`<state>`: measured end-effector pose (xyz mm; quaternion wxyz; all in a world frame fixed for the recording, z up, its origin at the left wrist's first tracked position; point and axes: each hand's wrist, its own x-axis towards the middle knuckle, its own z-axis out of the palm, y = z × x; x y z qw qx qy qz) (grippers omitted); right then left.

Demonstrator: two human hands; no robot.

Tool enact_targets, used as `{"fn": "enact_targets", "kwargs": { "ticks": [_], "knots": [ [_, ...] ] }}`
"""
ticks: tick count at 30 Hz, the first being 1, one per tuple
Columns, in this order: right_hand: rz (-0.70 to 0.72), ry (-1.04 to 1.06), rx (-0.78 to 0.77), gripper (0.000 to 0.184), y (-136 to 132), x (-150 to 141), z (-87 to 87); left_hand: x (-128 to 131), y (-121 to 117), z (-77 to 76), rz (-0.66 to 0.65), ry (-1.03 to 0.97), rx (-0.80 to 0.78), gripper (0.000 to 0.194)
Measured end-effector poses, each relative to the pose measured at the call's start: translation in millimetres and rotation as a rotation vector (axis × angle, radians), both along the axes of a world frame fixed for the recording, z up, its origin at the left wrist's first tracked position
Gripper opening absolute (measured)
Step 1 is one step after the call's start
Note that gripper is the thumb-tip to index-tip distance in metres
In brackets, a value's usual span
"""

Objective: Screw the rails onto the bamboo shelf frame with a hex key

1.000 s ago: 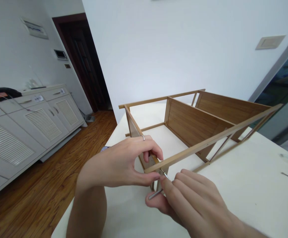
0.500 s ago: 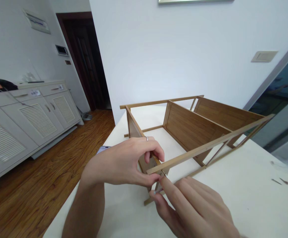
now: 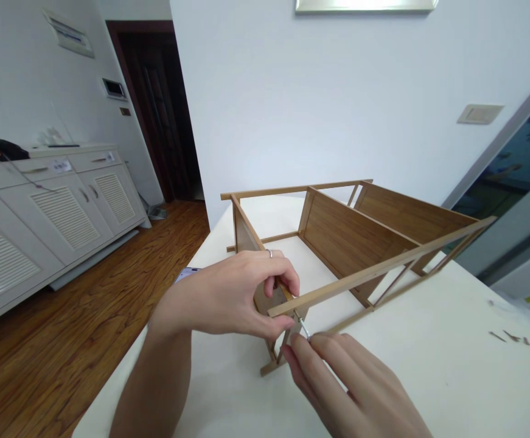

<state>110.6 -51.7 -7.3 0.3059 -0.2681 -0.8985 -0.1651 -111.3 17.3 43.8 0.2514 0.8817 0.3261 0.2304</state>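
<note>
A wooden shelf frame (image 3: 356,240) lies on its side on a white table (image 3: 429,365). My left hand (image 3: 237,292) is closed around its near corner, where an end board (image 3: 246,231) meets the long rail (image 3: 378,263). The left thumb presses beneath the rail's end. Just to the right, my right hand (image 3: 338,377) pinches a thin metal hex key (image 3: 305,328). Its tip meets a screw at the rail's underside, close to the left thumb. The fingers hide the rest of the key.
Several small metal pieces (image 3: 511,336) lie at the table's right side, near clear plastic (image 3: 527,304). Part of a phone (image 3: 186,274) shows behind my left wrist. A white cabinet (image 3: 64,213) stands across the wooden floor (image 3: 109,280) at left.
My right fingers have turned and shifted on the hex key, and its crosswise arm no longer shows. The left hand keeps its grip on the corner. The view has tilted up slightly.
</note>
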Motion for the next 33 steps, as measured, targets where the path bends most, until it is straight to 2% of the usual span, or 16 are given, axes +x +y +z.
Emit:
{"fn": "enact_targets", "kwargs": {
  "ticks": [6,11,15,25,28,33],
  "knots": [
    [-0.004,0.016,0.027,0.043,0.0,8.0,3.4,-0.6,-1.1,0.0,-0.005,-0.001,-0.002,0.022],
    [0.042,0.126,-0.123,0.022,2.2,3.6,-14.0,-0.7,0.4,0.1,0.001,0.002,-0.008,0.023],
    [0.052,0.138,-0.097,0.026,5.3,1.1,-19.3,-0.2,1.5,0.4,-0.007,-0.013,-0.005,0.021],
    [0.053,0.137,0.273,0.026,11.2,-12.8,9.3,-1.4,2.3,-2.8,-0.036,-0.049,-0.016,0.023],
    [0.049,0.157,0.271,0.022,16.2,-13.3,18.3,-2.1,3.9,-3.0,-0.059,-0.062,-0.021,0.023],
    [-0.015,0.217,0.173,0.009,24.8,-13.7,26.4,-1.3,3.9,-1.7,-0.061,-0.068,-0.027,0.026]
  ]
}}
